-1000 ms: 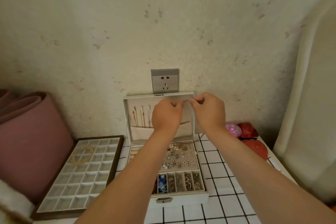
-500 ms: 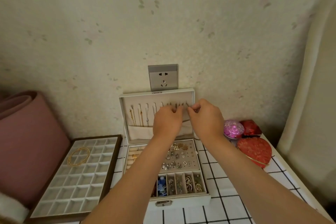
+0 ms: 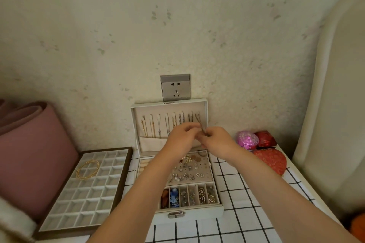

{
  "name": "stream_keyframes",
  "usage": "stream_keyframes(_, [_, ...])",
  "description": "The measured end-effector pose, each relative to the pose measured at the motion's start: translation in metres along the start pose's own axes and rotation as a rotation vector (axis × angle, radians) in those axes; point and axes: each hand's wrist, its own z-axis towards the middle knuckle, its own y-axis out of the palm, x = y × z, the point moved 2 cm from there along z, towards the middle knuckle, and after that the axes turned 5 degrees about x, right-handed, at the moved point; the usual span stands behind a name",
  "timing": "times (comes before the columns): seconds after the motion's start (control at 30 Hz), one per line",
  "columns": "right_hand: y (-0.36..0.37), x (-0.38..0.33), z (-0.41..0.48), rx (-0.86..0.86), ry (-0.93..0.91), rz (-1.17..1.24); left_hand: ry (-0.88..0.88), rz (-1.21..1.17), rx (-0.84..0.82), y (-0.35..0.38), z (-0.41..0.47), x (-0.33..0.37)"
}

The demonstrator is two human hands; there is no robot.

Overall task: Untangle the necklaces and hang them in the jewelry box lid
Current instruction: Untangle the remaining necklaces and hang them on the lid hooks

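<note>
The jewelry box [image 3: 189, 213] stands open on a checked tablecloth [image 3: 246, 203], its lid [image 3: 169, 107] upright against the wall under a socket [image 3: 175, 89]. A dark necklace [image 3: 199, 121] hangs from the lid's rightmost hook, beside a row of other chains [image 3: 159, 124]. The right hand [image 3: 217, 142] pinches it and the left hand [image 3: 182, 139] curls its blurred fingertips on it.

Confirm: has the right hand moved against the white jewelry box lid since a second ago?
Yes. The right hand has dropped from the hook row of the white jewelry box lid toward its fabric pocket.
</note>
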Motion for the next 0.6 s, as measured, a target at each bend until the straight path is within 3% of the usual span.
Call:
stream_keyframes(0.07, [-0.009,-0.002,0.003,0.02,-0.021,-0.128,-0.037,-0.012,0.008,0.004,-0.002,-0.007])
stream_keyframes(0.23, [-0.029,-0.008,0.004,0.073,-0.112,-0.324,0.012,-0.032,-0.244,0.024,-0.011,-0.012])
stream_keyframes(0.6, [-0.032,-0.002,0.005,0.011,-0.141,-0.065,0.081,0.043,-0.228,0.025,-0.009,-0.013])
